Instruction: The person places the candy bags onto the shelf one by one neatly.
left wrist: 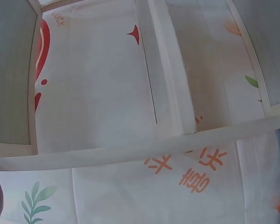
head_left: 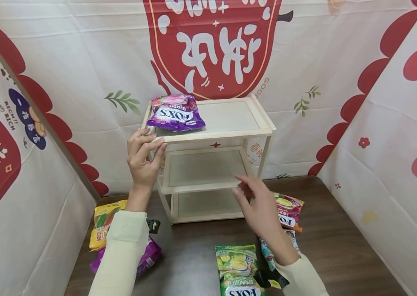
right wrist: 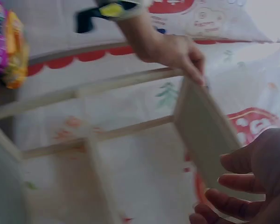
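Observation:
A three-tier wooden shelf rack [head_left: 215, 135] stands against the back cloth. On the left of its top tier lies a purple Fox's Berries candy bag [head_left: 176, 113]. My left hand [head_left: 143, 158] holds the front left corner of the top tier, beside that bag; the right wrist view also has the left hand [right wrist: 170, 49] at this corner. In front of the rack's right side my right hand [head_left: 258, 207] hovers with loosely bent fingers and nothing in them. Rack bars [left wrist: 165, 65] fill the left wrist view, and the bag is out of sight there.
A yellow bag [head_left: 101, 224] and a purple bag [head_left: 149, 257] lie on the dark wooden table [head_left: 187, 255] at left. A green Spring Tea bag [head_left: 238, 267], a Fruits bag [head_left: 289, 209] and a light blue bag [head_left: 267, 251] lie at right. Printed cloth walls enclose three sides.

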### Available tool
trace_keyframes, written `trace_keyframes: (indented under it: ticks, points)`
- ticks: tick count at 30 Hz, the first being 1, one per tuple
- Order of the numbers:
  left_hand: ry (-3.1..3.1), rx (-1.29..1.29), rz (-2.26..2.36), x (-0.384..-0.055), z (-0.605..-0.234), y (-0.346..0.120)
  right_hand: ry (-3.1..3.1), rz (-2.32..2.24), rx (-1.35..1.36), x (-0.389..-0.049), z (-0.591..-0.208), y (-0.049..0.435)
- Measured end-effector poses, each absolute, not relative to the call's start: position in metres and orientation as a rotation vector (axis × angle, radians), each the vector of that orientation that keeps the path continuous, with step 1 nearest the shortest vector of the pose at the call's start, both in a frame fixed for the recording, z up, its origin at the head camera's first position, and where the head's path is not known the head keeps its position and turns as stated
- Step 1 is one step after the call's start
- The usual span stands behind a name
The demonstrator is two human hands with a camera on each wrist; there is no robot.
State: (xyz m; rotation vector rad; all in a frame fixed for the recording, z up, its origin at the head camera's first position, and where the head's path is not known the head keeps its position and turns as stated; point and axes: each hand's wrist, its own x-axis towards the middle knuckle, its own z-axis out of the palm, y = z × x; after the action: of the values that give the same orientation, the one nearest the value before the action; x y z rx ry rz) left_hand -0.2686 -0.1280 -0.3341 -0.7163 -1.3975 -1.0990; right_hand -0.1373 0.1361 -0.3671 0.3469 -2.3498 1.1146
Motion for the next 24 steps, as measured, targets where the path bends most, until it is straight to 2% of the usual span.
trace_keyframes:
  ticks: [4, 8, 14, 24]
  points:
    - [-1.381, -0.711, -1.105, -0.268, -0.333, -0.128, -2.428, 1.113, 0.357, -0.129, -0.404, 0.138]
    - [-1.378, -0.725, -1.105, -0.269, -0.333, -0.127, -2.535, 1.134, 0.226, -0.119, -0.433, 0.141]
    - [-1.387, -0.704, -1.103, -0.27, -0.334, -0.129, -2.714, 1.154, 0.007, -0.106, -0.466, 0.147]
    - [-1.387, -0.729, -1.094, -0.268, -0.332, -0.129, -2.915, 1.107, -0.205, -0.081, -0.51, 0.161]
